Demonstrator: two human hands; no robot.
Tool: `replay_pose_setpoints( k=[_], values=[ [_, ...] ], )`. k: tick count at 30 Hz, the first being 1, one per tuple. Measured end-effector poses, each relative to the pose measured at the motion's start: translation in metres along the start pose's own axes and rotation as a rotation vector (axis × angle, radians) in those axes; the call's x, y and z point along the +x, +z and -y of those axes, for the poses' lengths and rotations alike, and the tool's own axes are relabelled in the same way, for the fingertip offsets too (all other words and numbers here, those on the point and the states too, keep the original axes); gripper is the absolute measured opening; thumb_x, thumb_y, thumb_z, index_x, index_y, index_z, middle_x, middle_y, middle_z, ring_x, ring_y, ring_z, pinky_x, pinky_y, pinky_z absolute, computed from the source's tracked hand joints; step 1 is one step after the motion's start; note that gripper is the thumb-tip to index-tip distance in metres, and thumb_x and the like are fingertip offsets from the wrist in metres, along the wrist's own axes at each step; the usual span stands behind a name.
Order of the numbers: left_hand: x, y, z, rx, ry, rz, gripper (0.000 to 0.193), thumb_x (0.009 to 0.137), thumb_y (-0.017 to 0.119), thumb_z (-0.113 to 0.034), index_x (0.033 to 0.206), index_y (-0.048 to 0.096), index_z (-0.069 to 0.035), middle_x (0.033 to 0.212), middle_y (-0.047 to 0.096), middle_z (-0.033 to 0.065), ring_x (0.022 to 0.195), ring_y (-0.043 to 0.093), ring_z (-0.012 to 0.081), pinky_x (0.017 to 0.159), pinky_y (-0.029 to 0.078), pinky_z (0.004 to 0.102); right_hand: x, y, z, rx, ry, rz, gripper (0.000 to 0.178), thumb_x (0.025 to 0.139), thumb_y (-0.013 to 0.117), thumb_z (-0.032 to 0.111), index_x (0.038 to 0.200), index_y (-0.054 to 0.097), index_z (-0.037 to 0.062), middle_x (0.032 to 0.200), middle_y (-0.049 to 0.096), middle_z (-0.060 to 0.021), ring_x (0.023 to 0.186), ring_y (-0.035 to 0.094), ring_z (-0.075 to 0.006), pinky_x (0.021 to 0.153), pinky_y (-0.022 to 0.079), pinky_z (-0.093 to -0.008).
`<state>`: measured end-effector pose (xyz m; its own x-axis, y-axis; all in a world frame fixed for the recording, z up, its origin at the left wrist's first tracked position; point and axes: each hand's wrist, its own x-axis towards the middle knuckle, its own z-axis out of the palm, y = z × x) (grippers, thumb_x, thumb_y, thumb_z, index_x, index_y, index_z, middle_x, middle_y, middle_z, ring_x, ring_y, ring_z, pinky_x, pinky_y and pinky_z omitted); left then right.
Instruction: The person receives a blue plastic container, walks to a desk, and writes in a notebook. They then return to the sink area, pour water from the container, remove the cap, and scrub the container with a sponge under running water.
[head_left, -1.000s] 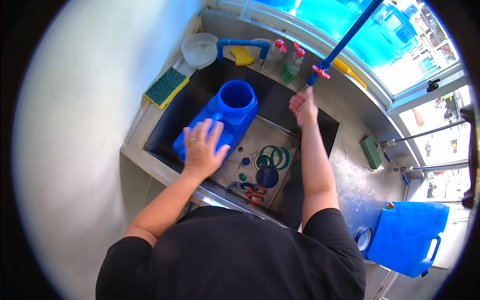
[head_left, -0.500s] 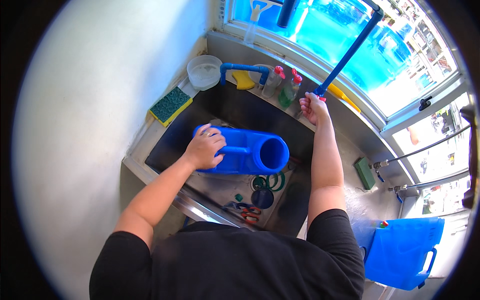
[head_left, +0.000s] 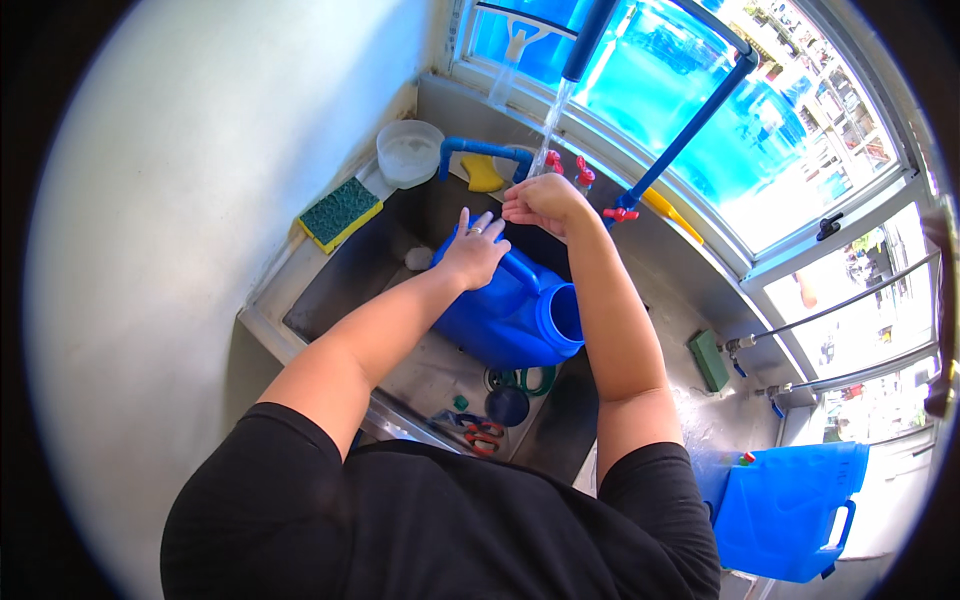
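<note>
Water pours from a dark blue pipe [head_left: 580,62] above the sink's far side. My right hand [head_left: 548,203] is in the stream's path, fingers stretched out and slightly curved, holding nothing. Beside it, my left hand [head_left: 476,254] rests its spread fingers on or just over a blue plastic jug [head_left: 490,318]. The jug lies tilted in the metal sink [head_left: 335,290], its round uncapped mouth facing right, partly behind my right forearm. A red valve handle [head_left: 620,214] on the upright blue pipe is beyond my right arm, untouched.
A green-and-yellow sponge [head_left: 340,214], a clear tub [head_left: 408,153] and a yellow sponge [head_left: 482,173] line the ledge. Red-capped bottles [head_left: 585,174] are partly hidden. Orange-handled scissors [head_left: 484,437] and a dark round lid [head_left: 507,405] lie in the sink. Another blue jug [head_left: 785,515] stands right.
Water now runs from the pipe. My right hand has left the red valve and moved left to the stream. The jug has turned and shifted; my left hand has loosened and moved right.
</note>
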<state>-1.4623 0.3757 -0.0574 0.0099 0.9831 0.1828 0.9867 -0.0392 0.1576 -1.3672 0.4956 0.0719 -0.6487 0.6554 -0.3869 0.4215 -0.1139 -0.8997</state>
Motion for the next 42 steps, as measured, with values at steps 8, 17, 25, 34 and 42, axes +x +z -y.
replay_pose_setpoints(
  k=[8,17,25,34,42],
  values=[
    [0.006,0.023,0.009,-0.160,0.223,-0.173,0.032,0.089,0.056,-0.014,0.121,0.062,-0.014,0.135,0.056,0.0118,0.135,0.042,0.0319,0.115,0.024,0.0553,0.007,0.024,0.009,-0.160,0.066,0.045,0.021,0.093,0.059,0.009,0.100,0.066,-0.0092,0.085,0.069,-0.0150,0.073,0.070,-0.0216,0.064,0.061,-0.0301],
    [0.004,-0.020,0.018,0.107,0.233,0.272,0.054,0.079,0.070,-0.055,0.113,0.064,-0.013,0.110,0.066,0.0119,0.112,0.058,0.0327,0.098,0.041,0.0478,0.003,0.041,0.004,-0.285,0.089,0.011,0.023,0.089,0.069,0.022,0.084,0.069,-0.0002,0.074,0.067,-0.0068,0.063,0.065,-0.0159,0.059,0.057,-0.0269],
    [-0.040,-0.056,0.037,-0.216,-0.133,0.153,0.054,0.087,0.059,-0.056,0.113,0.065,-0.010,0.101,0.070,0.0175,0.098,0.066,0.0348,0.086,0.049,0.0474,0.007,0.032,-0.003,-0.303,0.163,-0.182,0.042,0.095,0.056,0.046,0.079,0.063,0.0072,0.063,0.054,-0.0010,0.047,0.044,-0.0109,0.043,0.034,-0.0245],
    [-0.155,-0.051,0.055,-0.496,-0.623,0.032,0.042,0.087,0.063,-0.049,0.109,0.068,-0.014,0.100,0.070,0.0167,0.095,0.067,0.0356,0.084,0.052,0.0462,0.048,-0.069,-0.089,0.804,0.005,-1.054,0.082,0.084,0.041,0.080,0.091,0.052,-0.0010,0.073,0.061,-0.0137,0.056,0.062,-0.0259,0.048,0.052,-0.0334],
    [-0.170,-0.032,0.059,-0.553,-0.544,0.065,0.051,0.093,0.054,-0.048,0.131,0.057,-0.016,0.114,0.067,0.0197,0.100,0.065,0.0395,0.089,0.050,0.0475,0.068,-0.088,-0.089,1.340,-0.309,-0.968,0.075,0.094,0.023,0.072,0.081,0.052,0.0038,0.068,0.062,-0.0094,0.060,0.063,-0.0216,0.056,0.057,-0.0310]
  ],
)
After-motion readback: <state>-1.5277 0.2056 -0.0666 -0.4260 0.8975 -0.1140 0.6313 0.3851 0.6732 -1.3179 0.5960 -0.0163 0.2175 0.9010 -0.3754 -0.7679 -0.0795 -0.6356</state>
